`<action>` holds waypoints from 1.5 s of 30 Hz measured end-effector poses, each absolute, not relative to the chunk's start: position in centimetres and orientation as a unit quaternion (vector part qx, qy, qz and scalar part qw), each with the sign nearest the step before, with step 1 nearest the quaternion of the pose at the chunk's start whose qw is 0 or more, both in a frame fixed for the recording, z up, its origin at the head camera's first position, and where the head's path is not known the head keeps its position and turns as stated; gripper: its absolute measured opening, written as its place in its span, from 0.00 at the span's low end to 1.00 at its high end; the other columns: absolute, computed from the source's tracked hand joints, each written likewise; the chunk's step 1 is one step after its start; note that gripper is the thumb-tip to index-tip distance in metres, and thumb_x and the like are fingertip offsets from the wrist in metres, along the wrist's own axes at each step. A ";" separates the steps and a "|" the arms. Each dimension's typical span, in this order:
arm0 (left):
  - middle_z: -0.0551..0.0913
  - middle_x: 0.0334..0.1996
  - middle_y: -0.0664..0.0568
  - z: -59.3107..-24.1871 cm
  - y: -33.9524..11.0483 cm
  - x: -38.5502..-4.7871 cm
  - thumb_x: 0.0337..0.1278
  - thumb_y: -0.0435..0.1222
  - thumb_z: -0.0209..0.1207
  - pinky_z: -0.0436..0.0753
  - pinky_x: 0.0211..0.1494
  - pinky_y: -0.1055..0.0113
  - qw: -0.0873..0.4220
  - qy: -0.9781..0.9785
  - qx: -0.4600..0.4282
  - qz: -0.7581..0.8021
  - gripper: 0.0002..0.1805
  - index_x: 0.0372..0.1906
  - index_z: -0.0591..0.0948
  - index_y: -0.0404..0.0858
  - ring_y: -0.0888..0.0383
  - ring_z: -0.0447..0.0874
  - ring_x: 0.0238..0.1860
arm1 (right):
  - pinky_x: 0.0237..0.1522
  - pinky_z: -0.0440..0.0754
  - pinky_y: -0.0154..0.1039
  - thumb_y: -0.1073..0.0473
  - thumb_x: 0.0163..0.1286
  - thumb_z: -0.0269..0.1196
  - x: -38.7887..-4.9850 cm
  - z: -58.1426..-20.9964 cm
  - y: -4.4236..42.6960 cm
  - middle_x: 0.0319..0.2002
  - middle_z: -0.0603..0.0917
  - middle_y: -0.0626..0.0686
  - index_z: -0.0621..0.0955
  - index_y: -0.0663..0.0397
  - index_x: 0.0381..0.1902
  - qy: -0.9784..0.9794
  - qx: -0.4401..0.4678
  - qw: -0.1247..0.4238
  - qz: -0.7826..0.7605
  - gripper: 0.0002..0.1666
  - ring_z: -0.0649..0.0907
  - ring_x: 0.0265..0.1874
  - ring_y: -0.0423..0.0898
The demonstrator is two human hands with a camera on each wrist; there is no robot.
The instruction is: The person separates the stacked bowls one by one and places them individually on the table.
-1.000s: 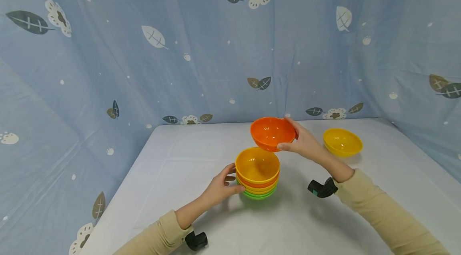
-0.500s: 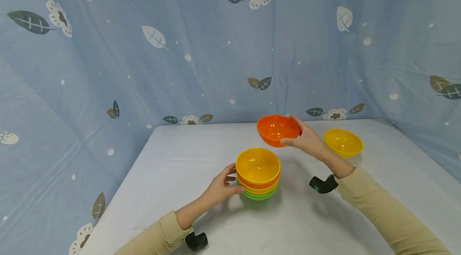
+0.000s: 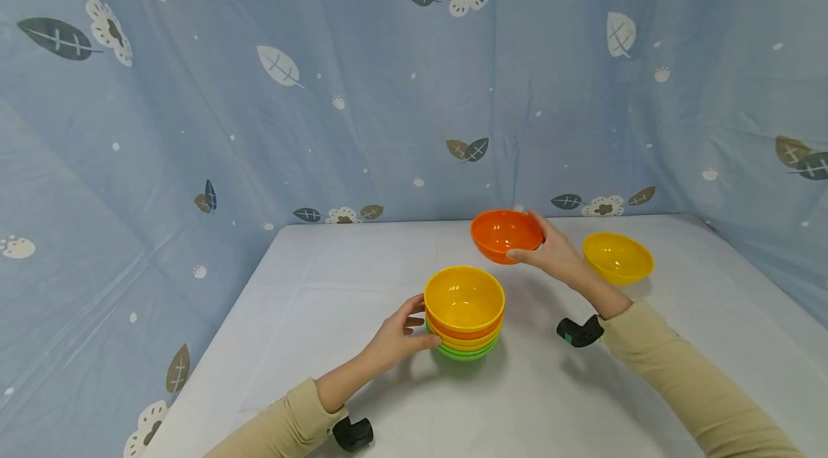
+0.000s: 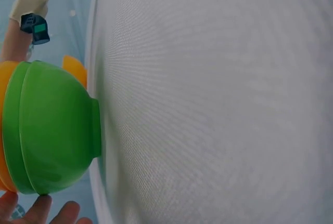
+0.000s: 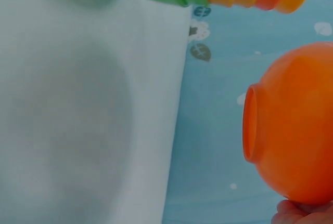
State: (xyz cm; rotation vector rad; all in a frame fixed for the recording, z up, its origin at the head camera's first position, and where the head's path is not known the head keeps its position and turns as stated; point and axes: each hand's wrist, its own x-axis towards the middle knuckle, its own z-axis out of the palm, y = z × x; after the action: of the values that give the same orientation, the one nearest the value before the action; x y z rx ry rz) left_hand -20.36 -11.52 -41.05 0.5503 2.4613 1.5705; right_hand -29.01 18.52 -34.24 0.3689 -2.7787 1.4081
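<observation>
My right hand (image 3: 553,253) grips an orange bowl (image 3: 504,231) by its right side, thumb in front and fingers behind. This bowl hangs in the air behind and to the right of the stack, and its underside with the foot ring shows in the right wrist view. My left hand (image 3: 396,336) holds the left side of a stack of bowls (image 3: 464,300), with thumb and fingers spread around it. A yellow bowl tops the stack; orange and yellow rims follow below. Green bowls (image 4: 57,130) form its base, standing on the table.
A single yellow bowl (image 3: 617,258) stands on the white-covered table (image 3: 349,264) at the back right, just past my right forearm. Behind the table hangs a blue patterned curtain (image 3: 362,84). Each wrist carries a black camera mount (image 3: 580,332).
The orange bowl in my right hand has moved to the right, away from the stack, rising a little and then dipping slightly. My left hand and the stack have stayed in place.
</observation>
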 end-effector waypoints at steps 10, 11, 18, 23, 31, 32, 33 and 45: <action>0.69 0.61 0.43 -41.0 -11.5 -20.3 0.50 0.47 0.63 0.70 0.57 0.46 0.083 0.825 0.190 0.525 0.41 0.67 0.59 0.40 0.46 0.72 0.55 | 0.56 0.69 0.58 0.40 0.55 0.65 -29.8 -35.8 18.8 0.67 0.54 0.69 0.42 0.64 0.71 -0.890 0.084 -0.001 0.447 0.63 0.63 0.61 0.64; 0.69 0.61 0.43 -41.0 -11.5 -20.3 0.50 0.47 0.63 0.70 0.57 0.46 0.084 0.825 0.189 0.525 0.41 0.67 0.59 0.40 0.46 0.72 0.55 | 0.56 0.69 0.57 0.39 0.54 0.65 -29.9 -35.9 18.8 0.67 0.54 0.68 0.42 0.64 0.71 -0.891 0.082 -0.003 0.447 0.63 0.63 0.61 0.64; 0.69 0.61 0.43 -41.1 -11.4 -20.3 0.50 0.48 0.63 0.69 0.57 0.46 0.084 0.827 0.188 0.524 0.41 0.67 0.60 0.40 0.46 0.72 0.55 | 0.56 0.70 0.57 0.40 0.55 0.65 -30.5 -37.0 19.0 0.67 0.55 0.69 0.42 0.64 0.71 -0.895 0.066 -0.006 0.442 0.62 0.64 0.60 0.64; 0.69 0.61 0.43 -41.2 -11.4 -20.4 0.50 0.49 0.63 0.69 0.58 0.46 0.085 0.827 0.186 0.524 0.41 0.67 0.60 0.41 0.46 0.71 0.55 | 0.56 0.70 0.57 0.42 0.56 0.65 -30.8 -37.6 19.2 0.67 0.55 0.69 0.42 0.64 0.70 -0.895 0.059 -0.007 0.441 0.61 0.64 0.60 0.64; 0.69 0.61 0.43 -41.2 -11.4 -20.4 0.49 0.49 0.63 0.69 0.58 0.46 0.084 0.827 0.188 0.523 0.41 0.67 0.60 0.41 0.46 0.71 0.55 | 0.56 0.69 0.58 0.41 0.55 0.65 -31.1 -38.4 19.6 0.66 0.54 0.71 0.42 0.66 0.70 -0.899 0.060 -0.007 0.434 0.62 0.63 0.60 0.65; 0.69 0.61 0.43 -41.2 -11.4 -20.4 0.49 0.49 0.63 0.69 0.57 0.46 0.084 0.827 0.189 0.523 0.41 0.67 0.60 0.41 0.46 0.71 0.55 | 0.57 0.68 0.59 0.41 0.55 0.65 -31.1 -38.5 19.6 0.66 0.54 0.71 0.42 0.66 0.70 -0.899 0.060 -0.008 0.435 0.62 0.63 0.60 0.65; 0.68 0.61 0.43 -41.2 -11.4 -20.4 0.50 0.49 0.63 0.69 0.57 0.46 0.084 0.827 0.189 0.523 0.41 0.67 0.60 0.41 0.45 0.71 0.55 | 0.57 0.68 0.59 0.41 0.55 0.65 -31.2 -38.5 19.7 0.66 0.53 0.71 0.42 0.66 0.70 -0.899 0.059 -0.009 0.435 0.62 0.63 0.61 0.65; 0.69 0.60 0.43 -41.0 -11.4 -20.2 0.49 0.47 0.64 0.69 0.57 0.46 0.085 0.826 0.184 0.526 0.41 0.67 0.60 0.41 0.45 0.71 0.55 | 0.57 0.67 0.61 0.41 0.55 0.65 -31.6 -39.9 20.4 0.66 0.53 0.72 0.43 0.68 0.69 -0.909 0.059 -0.012 0.413 0.62 0.63 0.60 0.66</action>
State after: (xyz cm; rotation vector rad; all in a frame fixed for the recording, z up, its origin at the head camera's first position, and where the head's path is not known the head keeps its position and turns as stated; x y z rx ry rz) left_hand -20.20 -11.41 -40.99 0.5479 2.4632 1.5697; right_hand -31.65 20.42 -39.89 0.1863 -2.8769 1.3063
